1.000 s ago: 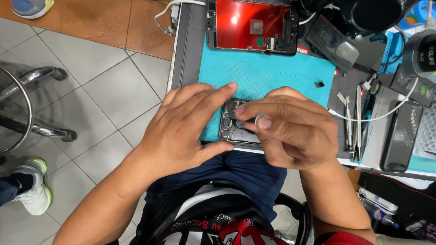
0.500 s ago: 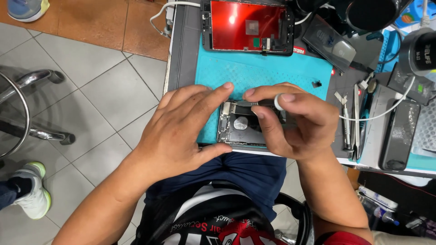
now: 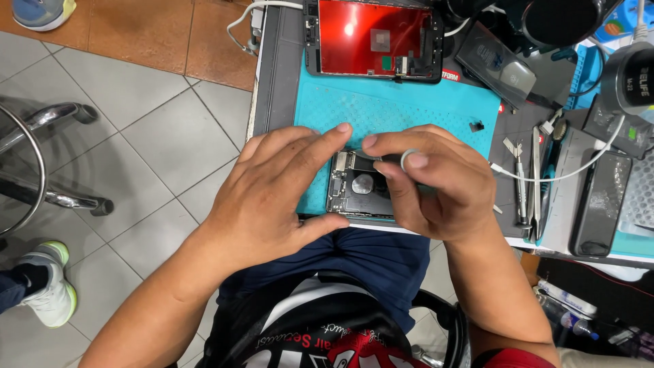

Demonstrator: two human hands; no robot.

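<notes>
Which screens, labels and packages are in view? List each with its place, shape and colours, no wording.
Detached phone screen: top of the teal mat, rectangular, black frame, glossy red face.
Dark phone: right bench edge, face-down black slab.
Grey pouch: right of the red screen, flat, pale print.
Red label: mat's top edge, small strip.
Opened phone body: between left hand and right hand, metallic insides.

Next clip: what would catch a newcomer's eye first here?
Most likely the two hands meeting mid-frame over an opened phone body at the near edge of a teal work mat: the left hand steadies it, while the right hand pinches a thin tool with a pale round cap. Next, the bright red screen panel at the mat's far edge.
</notes>
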